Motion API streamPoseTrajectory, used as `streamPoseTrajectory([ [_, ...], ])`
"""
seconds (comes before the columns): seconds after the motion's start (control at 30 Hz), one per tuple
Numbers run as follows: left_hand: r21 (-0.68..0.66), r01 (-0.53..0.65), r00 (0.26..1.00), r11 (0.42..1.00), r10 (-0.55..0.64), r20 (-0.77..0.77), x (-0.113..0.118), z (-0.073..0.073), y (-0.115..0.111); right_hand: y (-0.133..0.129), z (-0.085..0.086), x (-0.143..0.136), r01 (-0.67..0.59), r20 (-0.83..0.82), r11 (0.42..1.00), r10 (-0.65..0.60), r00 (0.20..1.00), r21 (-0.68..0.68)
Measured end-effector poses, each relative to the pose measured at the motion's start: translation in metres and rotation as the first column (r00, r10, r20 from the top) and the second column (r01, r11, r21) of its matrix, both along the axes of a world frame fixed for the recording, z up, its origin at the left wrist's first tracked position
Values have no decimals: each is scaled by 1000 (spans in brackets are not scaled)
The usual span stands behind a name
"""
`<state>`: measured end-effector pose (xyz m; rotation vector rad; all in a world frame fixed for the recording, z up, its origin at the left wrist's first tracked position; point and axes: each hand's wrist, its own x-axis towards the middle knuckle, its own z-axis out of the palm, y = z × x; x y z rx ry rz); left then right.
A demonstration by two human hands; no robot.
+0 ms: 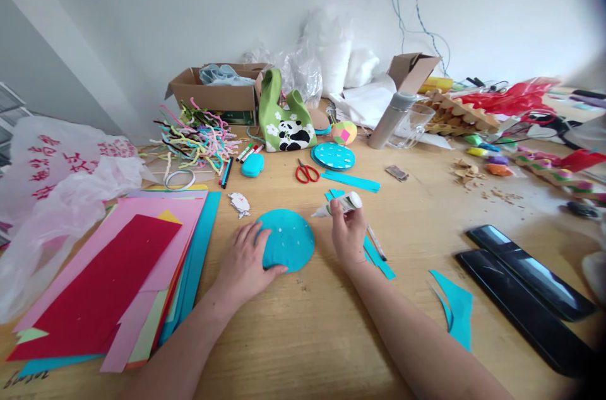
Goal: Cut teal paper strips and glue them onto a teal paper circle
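Observation:
A round blue paper disc [291, 242] with small white dabs on it lies flat on the table in front of me. My left hand [247, 255] rests along its left edge, fingers spread and the thumb at its lower rim. To the right of the disc, my right hand [348, 233] is wrapped round a white glue bottle [350, 201], tilted so its nozzle points left, just off the disc's edge. Beneath and beside the right hand lie blue paper strips [386, 267] and a slim pen [377, 242]. A small white paper cut-out [240, 204] sits above my left hand.
Stacked coloured paper [108, 286] covers the left side. Beyond the disc are red-handled scissors [307, 171], a stack of blue discs [333, 156], a green panda bag [287, 119] and a steel flask [392, 120]. Blue scraps [459, 308] and black cases [516, 305] lie at right.

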<state>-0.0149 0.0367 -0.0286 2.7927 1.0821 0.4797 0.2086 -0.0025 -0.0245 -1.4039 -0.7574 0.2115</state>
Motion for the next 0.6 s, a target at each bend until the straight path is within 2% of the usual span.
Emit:
streamPoseTrajectory([
  [0.17, -9, -42, 998, 999, 42, -47, 0, 0, 1, -4, 13, -2, -21, -180, 999, 16, 984, -26],
  [0.3, -21, -57, 995, 998, 55, -79, 0, 2, 0, -6, 19, -4, -82, -240, 996, 72, 968, -32],
  [0.5, -38, -59, 998, 998, 59, 1, 2, 1, -3, -4, 15, -8, -130, -215, 991, 136, 967, 44],
  [0.6, -56, -8, 999, 998, 10, 42, 4, -2, -6, -4, 13, -9, -151, -176, 987, 158, 972, 53],
])
